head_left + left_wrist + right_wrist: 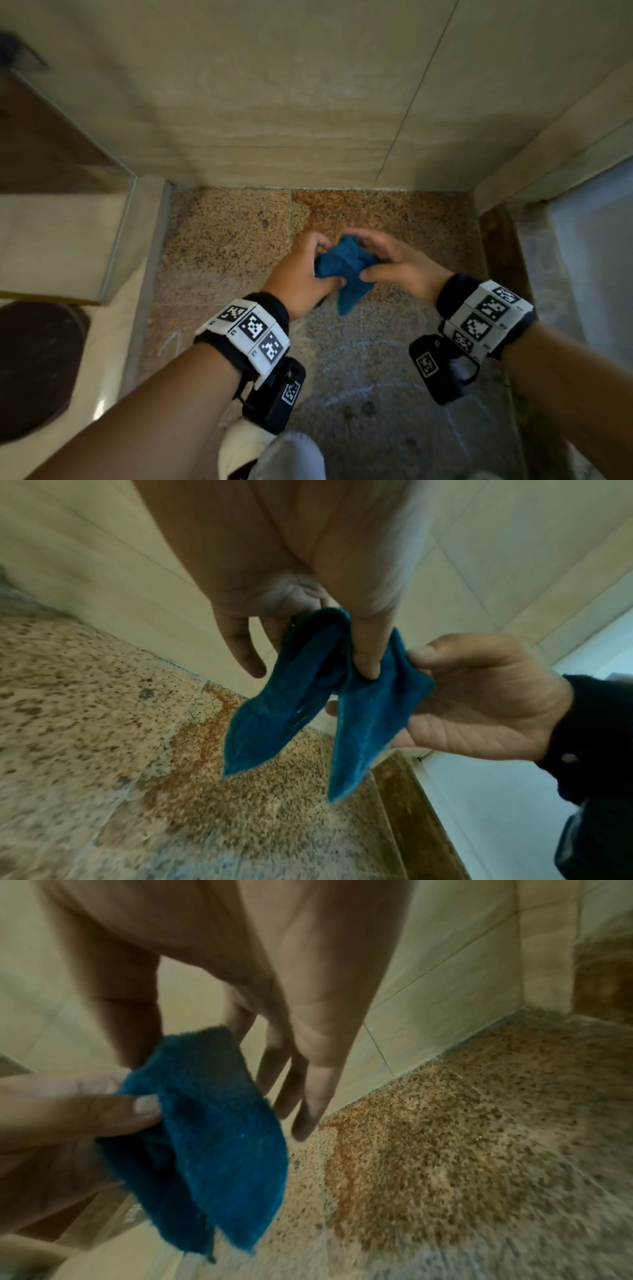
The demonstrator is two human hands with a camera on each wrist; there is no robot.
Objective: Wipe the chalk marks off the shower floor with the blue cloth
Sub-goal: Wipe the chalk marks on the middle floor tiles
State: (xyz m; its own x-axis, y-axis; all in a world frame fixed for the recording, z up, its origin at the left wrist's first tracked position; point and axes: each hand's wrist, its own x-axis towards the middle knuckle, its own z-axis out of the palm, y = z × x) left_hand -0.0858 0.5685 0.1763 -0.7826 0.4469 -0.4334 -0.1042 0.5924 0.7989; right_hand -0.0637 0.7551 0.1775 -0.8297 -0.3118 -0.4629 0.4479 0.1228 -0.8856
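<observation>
Where beige tiled walls (274,102) meet it at twelve o'clock, a speckled granite shower floor (222,233) fills the middle of the head view, with a rust-coloured stain (342,209) just past the hands. Faint white chalk marks (359,346) curve across the floor toward six o'clock, between the two forearms, and another scribble lies at about eight o'clock near the floor's raised edge. A glass panel (113,240) stands at nine o'clock and a pale frosted pane at three o'clock.

At the centre, both hands hold a blue cloth (346,270) up off the floor, bunched and folded, its loose ends hanging down toward six o'clock. The left hand (301,274) pinches the cloth: in the left wrist view its thumb (368,653) presses a fold against fingers hidden behind the fabric, while another finger hangs free and straight. The right hand (397,263) grips the cloth's three o'clock side, thumb pressed on the fabric with the fingers curled behind it; in its own wrist view several fingers (315,1096) hang loosely extended past the cloth. Each wrist wears a black band with black-and-white square markers.
</observation>
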